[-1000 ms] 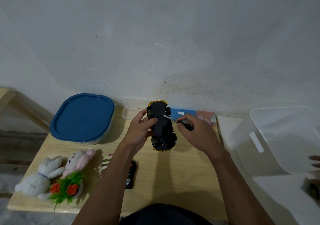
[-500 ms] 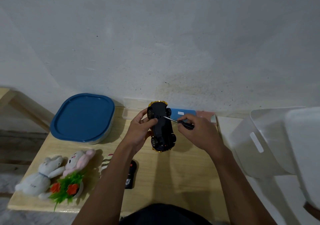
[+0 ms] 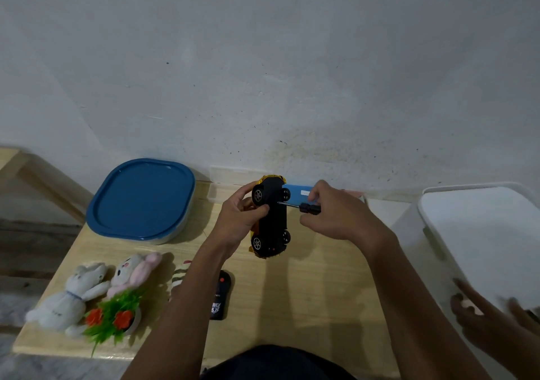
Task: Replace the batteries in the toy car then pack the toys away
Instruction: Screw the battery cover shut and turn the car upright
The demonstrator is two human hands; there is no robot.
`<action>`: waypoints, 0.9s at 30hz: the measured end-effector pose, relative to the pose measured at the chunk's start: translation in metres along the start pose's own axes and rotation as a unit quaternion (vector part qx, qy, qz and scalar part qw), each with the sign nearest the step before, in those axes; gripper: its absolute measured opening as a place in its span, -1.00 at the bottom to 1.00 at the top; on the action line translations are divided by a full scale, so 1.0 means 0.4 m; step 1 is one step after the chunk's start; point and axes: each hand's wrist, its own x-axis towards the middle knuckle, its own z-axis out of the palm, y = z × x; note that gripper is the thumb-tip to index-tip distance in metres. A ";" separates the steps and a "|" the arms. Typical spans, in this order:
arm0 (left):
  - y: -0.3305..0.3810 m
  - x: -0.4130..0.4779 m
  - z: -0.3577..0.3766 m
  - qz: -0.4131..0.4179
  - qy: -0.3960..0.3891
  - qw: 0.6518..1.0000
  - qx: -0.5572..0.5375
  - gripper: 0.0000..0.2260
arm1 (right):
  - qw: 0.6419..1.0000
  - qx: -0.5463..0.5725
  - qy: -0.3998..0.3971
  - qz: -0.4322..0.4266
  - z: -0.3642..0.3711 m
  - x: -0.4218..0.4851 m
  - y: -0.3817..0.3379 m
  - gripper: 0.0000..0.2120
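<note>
The toy car was held above the rear centre of the table, underside toward the camera. The left hand gripped its left flank. The right hand, to its right, held the screwdriver with the tip against the underside. A lidded container stood at rear left. Two plush toys lay at front left, a potted plant just before them and the remote control to their right. A storage bin stood right of the table.

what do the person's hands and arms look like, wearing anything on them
Both are bare: the left hand and right hand carry no gloves, rings or watch that shows, and no sleeves cover the forearms. A dark garment shows at the bottom edge.
</note>
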 end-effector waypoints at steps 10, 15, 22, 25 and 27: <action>0.005 0.004 -0.012 0.002 0.002 1.000 -0.010 -0.53 | 0.994 0.103 0.029 -0.022 -0.020 -0.010 -0.010 -0.87; 0.007 -0.004 -0.008 0.005 0.004 1.000 -0.003 -0.53 | 0.990 0.137 0.039 -0.017 -0.017 -0.002 -0.011 -0.87; 0.003 -0.006 -0.012 0.005 0.004 1.000 -0.004 -0.53 | 0.993 0.115 -0.010 0.008 -0.010 0.002 -0.010 -0.73; 0.004 -0.006 -0.014 0.003 0.003 1.000 -0.005 -0.54 | 0.992 0.123 -0.004 -0.003 -0.015 0.000 -0.002 -0.80; 0.003 -0.008 -0.014 0.002 0.001 1.000 -0.007 -0.54 | 0.989 0.148 0.026 -0.008 -0.019 -0.002 0.002 -0.84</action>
